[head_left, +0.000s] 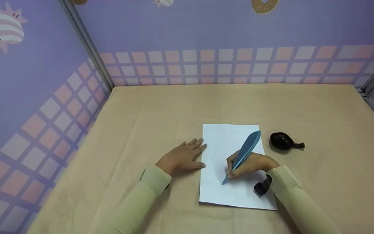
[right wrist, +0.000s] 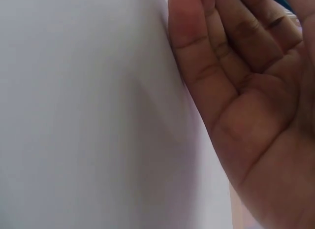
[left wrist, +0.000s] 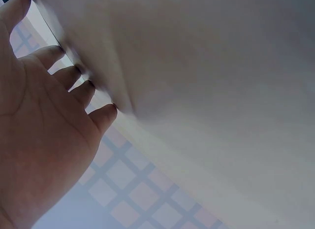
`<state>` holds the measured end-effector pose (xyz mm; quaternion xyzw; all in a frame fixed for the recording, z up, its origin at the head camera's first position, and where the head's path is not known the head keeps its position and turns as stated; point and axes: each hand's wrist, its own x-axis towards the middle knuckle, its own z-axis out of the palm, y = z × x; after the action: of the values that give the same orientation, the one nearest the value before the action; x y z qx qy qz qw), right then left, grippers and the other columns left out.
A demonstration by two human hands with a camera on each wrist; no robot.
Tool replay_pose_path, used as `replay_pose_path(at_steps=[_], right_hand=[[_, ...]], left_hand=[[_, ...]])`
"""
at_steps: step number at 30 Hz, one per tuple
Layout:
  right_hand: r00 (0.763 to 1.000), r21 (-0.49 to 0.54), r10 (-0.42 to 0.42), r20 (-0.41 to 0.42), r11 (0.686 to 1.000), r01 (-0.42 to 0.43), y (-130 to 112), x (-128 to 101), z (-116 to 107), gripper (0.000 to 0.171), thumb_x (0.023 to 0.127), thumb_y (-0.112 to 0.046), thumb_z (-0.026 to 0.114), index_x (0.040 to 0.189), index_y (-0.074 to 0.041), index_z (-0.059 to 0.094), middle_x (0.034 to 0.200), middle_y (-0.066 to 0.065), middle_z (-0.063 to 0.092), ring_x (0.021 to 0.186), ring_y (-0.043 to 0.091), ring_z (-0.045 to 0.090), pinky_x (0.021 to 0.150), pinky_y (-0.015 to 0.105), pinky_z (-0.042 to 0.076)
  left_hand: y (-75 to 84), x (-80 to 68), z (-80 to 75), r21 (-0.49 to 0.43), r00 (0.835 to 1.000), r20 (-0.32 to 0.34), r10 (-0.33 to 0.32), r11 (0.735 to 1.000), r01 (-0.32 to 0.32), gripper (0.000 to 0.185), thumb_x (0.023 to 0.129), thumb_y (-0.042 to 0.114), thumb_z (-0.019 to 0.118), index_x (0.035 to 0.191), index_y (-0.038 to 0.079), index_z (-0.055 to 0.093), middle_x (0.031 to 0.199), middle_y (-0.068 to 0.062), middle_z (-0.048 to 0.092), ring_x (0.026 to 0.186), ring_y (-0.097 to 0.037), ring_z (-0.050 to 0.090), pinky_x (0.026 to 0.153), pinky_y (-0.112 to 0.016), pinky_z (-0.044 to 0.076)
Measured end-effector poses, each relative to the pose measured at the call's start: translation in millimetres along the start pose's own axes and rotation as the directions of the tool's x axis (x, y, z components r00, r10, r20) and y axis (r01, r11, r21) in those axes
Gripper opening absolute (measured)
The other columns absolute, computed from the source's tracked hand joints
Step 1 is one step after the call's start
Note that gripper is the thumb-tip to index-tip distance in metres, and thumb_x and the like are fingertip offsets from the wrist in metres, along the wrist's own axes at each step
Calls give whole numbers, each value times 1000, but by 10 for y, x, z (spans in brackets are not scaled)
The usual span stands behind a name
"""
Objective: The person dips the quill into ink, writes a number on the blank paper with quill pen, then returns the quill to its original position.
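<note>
Pale yellow-green sleeves (head_left: 138, 202) — dark lettering (head_left: 142, 175) on left cuff (head_left: 159, 178) — black right-wrist camera (head_left: 261, 188)

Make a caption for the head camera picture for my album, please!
The right grip holds a blue feather-shaped pen on white paper marked with a faint curved line.

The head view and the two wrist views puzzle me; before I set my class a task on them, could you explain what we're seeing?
There is no machine here, just bare-handed work. The wide picture is taken from the person's head, looking forward and down; each close-up is taken from one wrist. On the beige cloth lies white paper bearing a faint curved line. The right hand holds a blue feather-shaped pen, tip down. The left hand rests at the paper's left edge. Beyond its right edge lies a glossy black object; I cannot tell what it is.
</note>
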<state>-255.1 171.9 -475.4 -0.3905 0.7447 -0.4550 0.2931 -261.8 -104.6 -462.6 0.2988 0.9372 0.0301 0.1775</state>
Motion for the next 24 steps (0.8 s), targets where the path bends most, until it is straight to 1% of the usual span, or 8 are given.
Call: replay_pose_path(at_steps=[5,12,15,17,20,22,24], right_hand=[[1000,19,13,15,1000,-14,2,-38,-4,9,78,-11,74,79,-3,69,76,-3,69,69,4,56,66,19,47],[999,16,46,22,999,-47,-3,-97,-14,5,77,-8,74,78,-7,69,74,-8,67,69,3,57,67,19,47],[999,7,45,21,999,-45,-10,-121,-19,5,76,-8,75,78,-6,70,73,-6,68,68,3,57,66,18,47],[999,6,40,21,999,-40,-12,-139,-24,6,76,-8,75,78,-5,70,74,-2,70,68,3,59,66,19,48],[998,14,51,25,999,-52,-10,-166,-34,7,75,-7,76,77,-5,70,75,1,72,69,5,60,66,20,49],[998,12,64,28,998,-64,-3,-182,-39,7,75,-8,76,77,-5,70,75,0,71,69,5,60,66,20,49],[996,0,82,30,997,-82,1,-197,-45,8,75,-10,77,77,-6,70,74,-4,71,68,4,59,64,19,48]], left_hand=[[3,-5,-3,-1,1000,-4,6,1000,-6,78,94,62,41,156,23,15,163,2,6,151,-19,6,122,-44,13],[2,-9,-4,0,1000,2,1,1000,-1,78,94,62,41,156,24,13,163,3,4,151,-18,4,122,-43,12],[-2,-19,-7,-1,1000,2,7,1000,-7,77,94,62,40,156,25,12,163,3,4,151,-17,4,122,-42,12],[-6,-24,-9,-2,1000,3,13,1000,-13,77,94,62,39,156,25,12,163,4,3,151,-17,3,123,-42,11],[-11,-28,-10,-10,1000,6,18,1000,-18,77,94,62,39,156,25,12,163,4,3,151,-16,3,123,-42,11],[-15,-23,-7,-11,1000,11,18,1000,-18,77,94,62,39,156,25,11,163,4,2,151,-16,2,123,-42,10],[-17,-16,-4,-14,1000,16,18,1000,-17,77,95,61,39,156,25,10,163,4,1,151,-16,2,123,-43,10]])
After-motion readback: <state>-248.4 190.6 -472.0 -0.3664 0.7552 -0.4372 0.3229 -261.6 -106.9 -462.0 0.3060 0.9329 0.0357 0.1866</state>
